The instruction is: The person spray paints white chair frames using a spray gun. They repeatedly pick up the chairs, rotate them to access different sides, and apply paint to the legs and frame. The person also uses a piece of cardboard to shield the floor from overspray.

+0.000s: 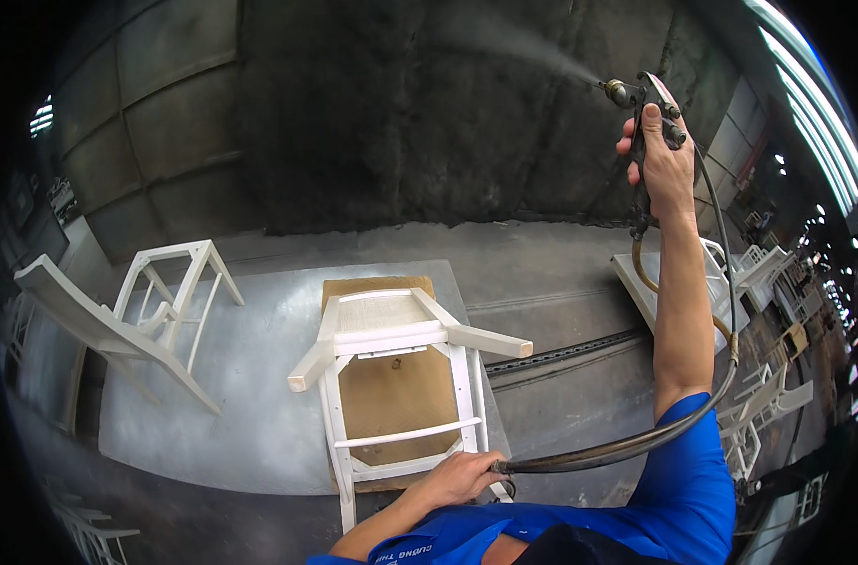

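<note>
My right hand (662, 160) is raised high at the upper right and grips a metal spray gun (641, 104); a fine mist leaves its nozzle toward the dark wall on the left. A dark hose (626, 450) runs down from the gun and curves across to my left hand (462, 476), which holds the hose close to the leg of a white wooden chair frame (400, 363). That chair frame lies tipped on a brown board (391, 395) set on a grey platform (250, 395).
A second white chair frame (132, 320) lies overturned on the platform's left side. More white chair parts (763, 395) are stacked at the right. A metal rail (565, 356) crosses the grey floor. The dark spray-booth wall (400, 122) stands behind.
</note>
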Available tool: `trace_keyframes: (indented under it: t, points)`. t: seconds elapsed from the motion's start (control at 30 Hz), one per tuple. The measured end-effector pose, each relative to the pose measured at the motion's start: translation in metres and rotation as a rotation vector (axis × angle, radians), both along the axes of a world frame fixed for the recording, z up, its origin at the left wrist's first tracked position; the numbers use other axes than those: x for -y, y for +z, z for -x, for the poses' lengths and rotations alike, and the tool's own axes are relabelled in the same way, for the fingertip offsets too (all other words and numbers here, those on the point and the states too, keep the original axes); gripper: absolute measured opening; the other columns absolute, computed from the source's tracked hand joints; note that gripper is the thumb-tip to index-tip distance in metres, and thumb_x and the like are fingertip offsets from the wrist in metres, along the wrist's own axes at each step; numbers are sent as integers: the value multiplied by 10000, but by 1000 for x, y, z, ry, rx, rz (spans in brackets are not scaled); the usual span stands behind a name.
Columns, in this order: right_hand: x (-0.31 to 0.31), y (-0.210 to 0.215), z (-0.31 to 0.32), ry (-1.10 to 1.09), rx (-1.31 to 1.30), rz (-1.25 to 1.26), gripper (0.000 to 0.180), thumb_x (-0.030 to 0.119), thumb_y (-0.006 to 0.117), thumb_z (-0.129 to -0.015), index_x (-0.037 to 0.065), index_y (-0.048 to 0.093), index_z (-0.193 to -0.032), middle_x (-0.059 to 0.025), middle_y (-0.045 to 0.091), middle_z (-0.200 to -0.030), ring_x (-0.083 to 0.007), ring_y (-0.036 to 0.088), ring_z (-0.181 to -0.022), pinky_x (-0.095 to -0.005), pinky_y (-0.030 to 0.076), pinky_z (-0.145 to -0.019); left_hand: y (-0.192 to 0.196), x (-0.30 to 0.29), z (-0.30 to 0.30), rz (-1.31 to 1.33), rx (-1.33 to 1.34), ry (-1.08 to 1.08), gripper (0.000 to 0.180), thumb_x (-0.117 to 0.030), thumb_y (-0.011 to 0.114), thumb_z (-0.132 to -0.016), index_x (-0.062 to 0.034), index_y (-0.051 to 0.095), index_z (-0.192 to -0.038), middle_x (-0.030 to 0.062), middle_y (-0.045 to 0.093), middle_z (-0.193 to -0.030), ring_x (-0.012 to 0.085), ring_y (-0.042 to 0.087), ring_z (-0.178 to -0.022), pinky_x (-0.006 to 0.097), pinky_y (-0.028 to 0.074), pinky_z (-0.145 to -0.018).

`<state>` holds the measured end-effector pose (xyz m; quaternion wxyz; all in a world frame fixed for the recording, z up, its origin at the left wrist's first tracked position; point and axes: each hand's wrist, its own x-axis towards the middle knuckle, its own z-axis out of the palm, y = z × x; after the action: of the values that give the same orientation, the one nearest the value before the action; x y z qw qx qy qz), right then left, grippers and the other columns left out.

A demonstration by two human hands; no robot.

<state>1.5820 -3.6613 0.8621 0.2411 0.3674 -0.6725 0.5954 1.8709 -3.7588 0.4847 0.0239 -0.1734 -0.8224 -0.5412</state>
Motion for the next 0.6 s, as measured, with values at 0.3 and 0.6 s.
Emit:
trace_keyframes:
  t: [0.3,0.6]
  points:
    - [72,-47,5,50,109,-29,628,473,624,-1030,131,473,-1535,-16,631,-906,-82,650,-740,-197,461,-434,-24,29,-40,-149,72,15,254,-276,693,-972,-76,659,-1125,207,712,-894,433,692,-871,503,533,-748]
    - [198,-129,-18,0,87,-91,546,409,646,-1036,186,528,-1519,3,647,-872,-59,643,-708,-207,474,-451,-71,85,-99,-309,186,110,294,-277,740,-952,-64,687,-1147,181,739,-1003,392,722,-926,427,554,-786]
